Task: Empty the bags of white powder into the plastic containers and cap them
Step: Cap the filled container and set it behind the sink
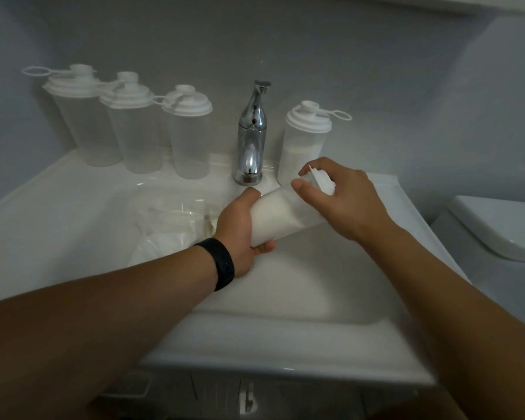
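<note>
Over the sink basin I hold a plastic container (pixel 281 215) tilted on its side, with white powder inside. My left hand (pixel 240 228) grips its base end. My right hand (pixel 343 198) is curled over its white lid (pixel 323 181) at the upper end. Clear bags of white powder (pixel 170 228) lie in the basin's left part, partly hidden by my left wrist. A capped container (pixel 303 144) with powder in it stands right of the faucet. Three capped, see-through containers (pixel 140 128) stand at the back left and look empty.
A chrome faucet (pixel 252 137) rises at the back middle of the white sink (pixel 285 298). A toilet (pixel 497 228) sits close on the right. Grey walls enclose the back and sides. A cabinet front shows below the sink edge.
</note>
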Demonstrator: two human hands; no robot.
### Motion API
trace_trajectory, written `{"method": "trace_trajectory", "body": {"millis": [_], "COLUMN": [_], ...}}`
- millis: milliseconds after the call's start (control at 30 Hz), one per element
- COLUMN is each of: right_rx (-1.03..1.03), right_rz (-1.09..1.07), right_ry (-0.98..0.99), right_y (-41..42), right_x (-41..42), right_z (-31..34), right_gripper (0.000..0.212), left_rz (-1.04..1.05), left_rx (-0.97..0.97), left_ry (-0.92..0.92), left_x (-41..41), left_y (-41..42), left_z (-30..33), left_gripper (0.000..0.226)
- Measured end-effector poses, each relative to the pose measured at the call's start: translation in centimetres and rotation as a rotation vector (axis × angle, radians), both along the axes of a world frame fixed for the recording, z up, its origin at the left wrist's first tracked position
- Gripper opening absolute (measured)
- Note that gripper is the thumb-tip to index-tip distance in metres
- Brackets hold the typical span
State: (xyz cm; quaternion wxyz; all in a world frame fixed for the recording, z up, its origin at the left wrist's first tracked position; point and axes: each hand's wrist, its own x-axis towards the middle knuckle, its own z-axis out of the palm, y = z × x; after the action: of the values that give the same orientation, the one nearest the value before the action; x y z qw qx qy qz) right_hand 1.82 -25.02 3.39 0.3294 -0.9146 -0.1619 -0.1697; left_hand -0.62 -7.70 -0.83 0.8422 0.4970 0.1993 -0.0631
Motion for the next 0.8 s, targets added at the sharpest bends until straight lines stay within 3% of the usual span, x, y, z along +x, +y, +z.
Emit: {"method": "trace_trajectory", "body": {"millis": [233,500,633,733,800], "right_rx": [-0.042,0.071,0.156,0.063,0.005], "right_rz": [-0.03,-0.036,-0.036,0.102,0.169], "right_ry": [0.085,0.182,-0.044,-0.243,-0.232], "right_y": [0.0,0.0,-0.2,-1.5,-2.1], "right_x": [0.3,-0.3,-1.0,-0.6,-0.1], "right_z": [-0.1,0.3,0.0,0.2,0.1], "right_gripper": [0.057,0.057,0.041,0.04,0.043], "left_rz": [0.055,0.009,-0.136,-0.322,-0.398], "left_rx": [0.098,0.179,0.068,-0.067,-0.099], "left_ry": [-0.057,-0.133,-0.108,0.011,0.064], "left_x": [0.0,0.0,0.2,0.2,0.3], "left_y": [-0.3,-0.2,0.4,1.1,1.5], "left_z": [0.2,1.0,1.5,1.5,1.3], "left_gripper": [0.019,0.015,0.019,0.036,0.047]}}
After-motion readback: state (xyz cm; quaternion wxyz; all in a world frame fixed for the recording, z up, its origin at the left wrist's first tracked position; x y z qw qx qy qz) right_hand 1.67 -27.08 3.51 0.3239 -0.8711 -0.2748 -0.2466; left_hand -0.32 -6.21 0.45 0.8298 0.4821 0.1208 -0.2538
